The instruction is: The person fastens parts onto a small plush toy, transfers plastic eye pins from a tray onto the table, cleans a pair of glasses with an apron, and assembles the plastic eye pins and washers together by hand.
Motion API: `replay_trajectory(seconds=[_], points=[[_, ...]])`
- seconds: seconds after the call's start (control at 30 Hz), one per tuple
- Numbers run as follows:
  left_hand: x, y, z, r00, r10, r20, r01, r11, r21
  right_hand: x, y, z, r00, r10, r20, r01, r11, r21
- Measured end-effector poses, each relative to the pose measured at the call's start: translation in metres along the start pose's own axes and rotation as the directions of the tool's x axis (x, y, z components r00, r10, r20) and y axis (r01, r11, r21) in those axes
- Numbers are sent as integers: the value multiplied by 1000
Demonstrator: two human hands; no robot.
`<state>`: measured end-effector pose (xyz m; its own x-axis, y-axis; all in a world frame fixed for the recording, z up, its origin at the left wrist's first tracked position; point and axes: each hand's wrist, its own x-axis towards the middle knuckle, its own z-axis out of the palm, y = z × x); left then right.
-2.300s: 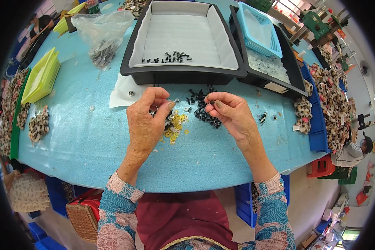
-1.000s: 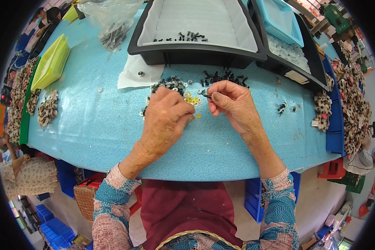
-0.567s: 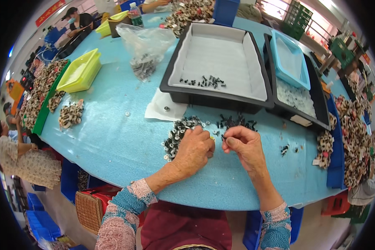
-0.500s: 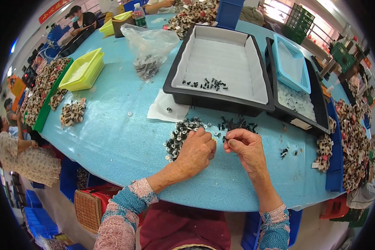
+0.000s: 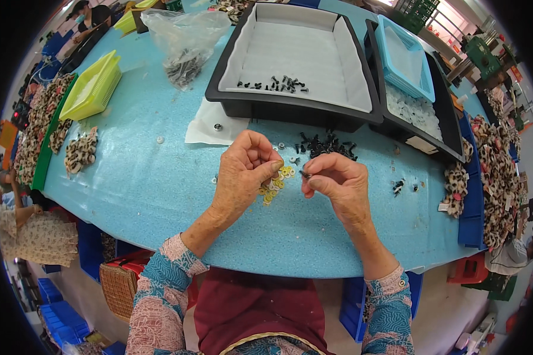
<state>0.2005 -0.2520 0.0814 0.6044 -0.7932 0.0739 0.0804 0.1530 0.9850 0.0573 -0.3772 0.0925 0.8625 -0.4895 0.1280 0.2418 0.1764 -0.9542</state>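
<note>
Left hand [image 5: 243,174] curled, fingers pinched together over the yellow washers [image 5: 274,184]; what sits between the fingertips is hidden, too small to tell. Right hand [image 5: 337,183] fingers clamped on a small dark screw [image 5: 305,174], only its tip showing. Both hands sit just in front of the big black tray [image 5: 290,109], on the blue tabletop [image 5: 148,177].

Washers lie between the two hands, partly covered by the left thumb. Loose black screws [image 5: 326,145] piled between the right hand and the tray front. A few more dark bits [image 5: 400,186] lie right of the right hand, hard to make out.

Black tray: white liner, a short row of black screws [image 5: 275,84] near its front wall. Second black tray [image 5: 423,127] right of it holds white pieces plus a light blue basket [image 5: 405,56]. Clear bag [image 5: 183,44] of dark parts left of the tray; yellow-green basket [image 5: 92,89] further left, contents unclear.

Versus half a second ago: left hand has lifted off the pile, washers now exposed; hands slightly further apart.
</note>
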Motion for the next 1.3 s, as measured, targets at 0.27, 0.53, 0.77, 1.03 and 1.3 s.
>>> replay_trajectory(seconds=[0.27,0.53,0.77,1.03,1.3], points=[[-8,7,5,989,-146,34,149,981,-127,-3,4,5,998,51,31,-47,990,-133],[-8,10,6,978,-196,74,204,969,-142,-3,5,2,998,63,21,-58,979,-194],[-7,2,-3,919,-314,237,376,878,-295,0,-3,4,951,-182,249,295,767,-570],[-5,22,0,978,-181,107,179,983,31,2,0,2,972,-96,213,197,826,-529],[-31,33,-46,938,133,-321,-38,958,286,-1,4,-2,988,24,150,45,899,-435]])
